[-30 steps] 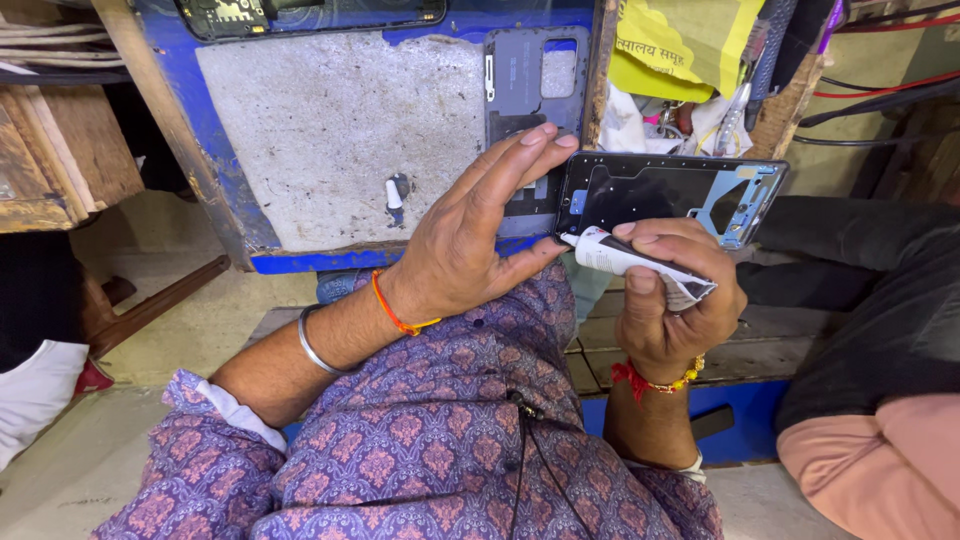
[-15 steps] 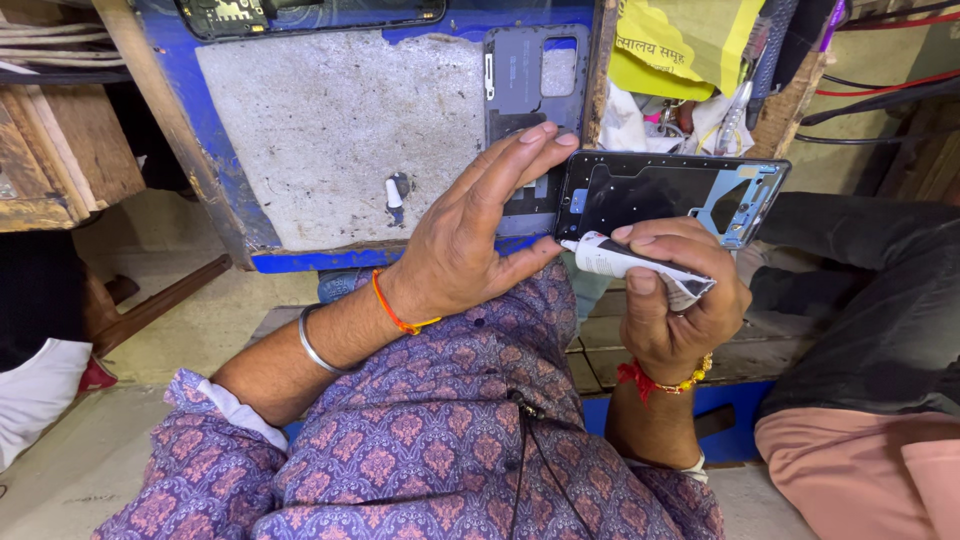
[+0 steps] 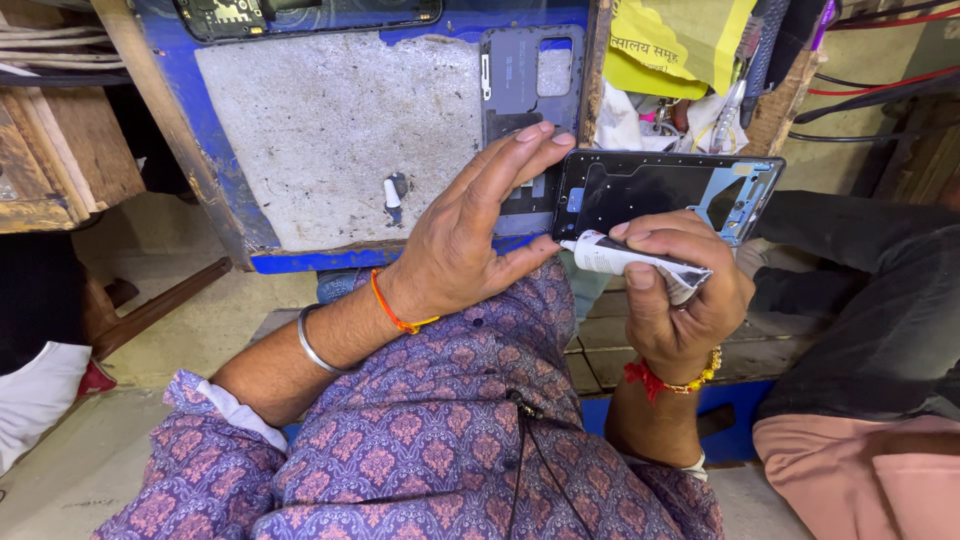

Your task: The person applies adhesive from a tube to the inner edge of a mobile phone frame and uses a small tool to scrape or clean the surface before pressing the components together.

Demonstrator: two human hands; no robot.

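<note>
Left hand (image 3: pixel 470 235), fingers spread open, steadies the dark phone frame (image 3: pixel 665 190); right hand (image 3: pixel 680 290) clenches a white glue tube (image 3: pixel 625 258) at the frame's lower edge.

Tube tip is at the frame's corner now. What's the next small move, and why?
Probably draw the glue tube along the edge of the dark phone frame. Its nozzle sits at the frame's lower left corner, the right hand squeezes the tube, and the left hand steadies that end.
</note>
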